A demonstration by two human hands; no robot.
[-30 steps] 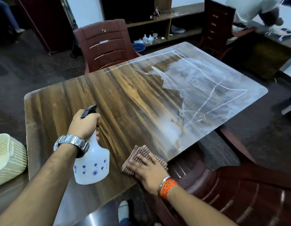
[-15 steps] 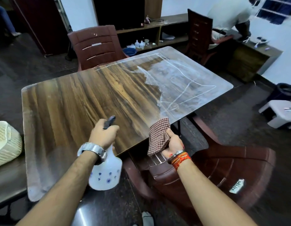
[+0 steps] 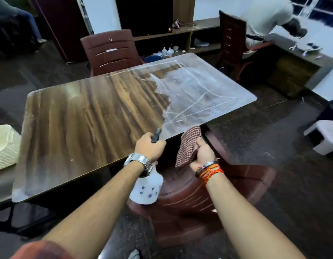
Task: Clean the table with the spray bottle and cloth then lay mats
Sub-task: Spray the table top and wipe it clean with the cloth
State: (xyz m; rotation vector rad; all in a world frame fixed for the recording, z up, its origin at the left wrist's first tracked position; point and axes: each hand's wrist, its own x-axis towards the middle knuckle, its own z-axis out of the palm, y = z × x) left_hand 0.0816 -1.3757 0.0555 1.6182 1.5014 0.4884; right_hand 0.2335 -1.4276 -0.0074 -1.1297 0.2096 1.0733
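Fingers of your left hand (image 3: 149,146) are curled tight round the black trigger head of the spray bottle (image 3: 146,189) — a white, rounded plastic body dotted with blue flowers, held just off the near edge of the glossy wood-grain desk (image 3: 87,118). Right of it the checked cloth (image 3: 187,146) droops in folds, pinched by your right hand (image 3: 204,153) above a ribbed maroon chair (image 3: 195,199).

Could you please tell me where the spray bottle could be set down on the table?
The table is bare wood from its left edge to the whitish film on the right. Crowded only off the near edge: left hand, right hand, chair.
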